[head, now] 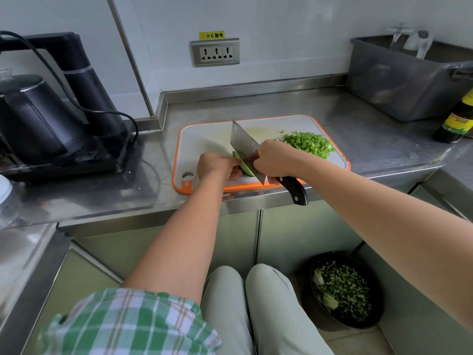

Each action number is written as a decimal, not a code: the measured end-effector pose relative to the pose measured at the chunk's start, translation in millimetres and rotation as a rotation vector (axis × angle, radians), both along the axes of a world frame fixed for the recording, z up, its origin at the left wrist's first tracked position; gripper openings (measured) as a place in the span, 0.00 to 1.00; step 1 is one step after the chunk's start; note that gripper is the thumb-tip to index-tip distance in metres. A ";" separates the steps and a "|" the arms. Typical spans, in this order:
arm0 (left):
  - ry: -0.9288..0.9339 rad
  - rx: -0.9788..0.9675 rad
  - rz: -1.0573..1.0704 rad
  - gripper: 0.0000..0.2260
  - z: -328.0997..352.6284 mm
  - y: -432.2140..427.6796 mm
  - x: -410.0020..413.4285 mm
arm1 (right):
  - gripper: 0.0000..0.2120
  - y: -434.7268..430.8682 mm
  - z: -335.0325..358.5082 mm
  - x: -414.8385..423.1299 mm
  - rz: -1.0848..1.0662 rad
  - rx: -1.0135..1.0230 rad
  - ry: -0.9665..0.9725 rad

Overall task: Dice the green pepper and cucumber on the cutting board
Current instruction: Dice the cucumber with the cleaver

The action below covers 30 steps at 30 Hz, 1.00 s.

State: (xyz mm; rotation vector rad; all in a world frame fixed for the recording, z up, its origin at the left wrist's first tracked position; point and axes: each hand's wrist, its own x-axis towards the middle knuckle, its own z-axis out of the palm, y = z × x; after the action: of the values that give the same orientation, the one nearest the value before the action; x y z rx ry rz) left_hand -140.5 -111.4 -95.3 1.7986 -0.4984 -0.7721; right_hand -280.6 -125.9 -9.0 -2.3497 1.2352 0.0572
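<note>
black kettle (38,116), grey tub (399,80), sauce bottle (458,119)

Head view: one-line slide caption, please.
Steel cleaver in right hand slices green cucumber held by left hand on orange-rimmed board beside diced green pepper.

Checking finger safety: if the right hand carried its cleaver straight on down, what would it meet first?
Probably the cucumber piece under the cleaver; the left hand holds it just beside the blade, though the gap is unclear.
</note>
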 end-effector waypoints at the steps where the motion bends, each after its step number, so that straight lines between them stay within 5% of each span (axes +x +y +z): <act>1: -0.005 0.004 -0.006 0.07 0.9 0.5 -0.3 | 0.06 1.5 -0.4 2.0 0.004 -0.008 0.011; 19: 0.031 0.014 -0.028 0.07 3.8 2.8 2.5 | 0.09 -10.0 -18.5 19.1 -0.023 -0.049 -0.076; 30: 0.069 -0.028 -0.044 0.08 5.6 8.6 3.0 | 0.06 -13.0 -7.2 -2.5 -0.106 0.131 -0.239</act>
State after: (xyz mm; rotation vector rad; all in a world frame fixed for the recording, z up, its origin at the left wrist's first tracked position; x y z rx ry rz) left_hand -137.5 -102.8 -89.7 1.7342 -0.5029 -0.8507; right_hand -283.1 -138.8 -16.2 -2.1054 1.1974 -0.1675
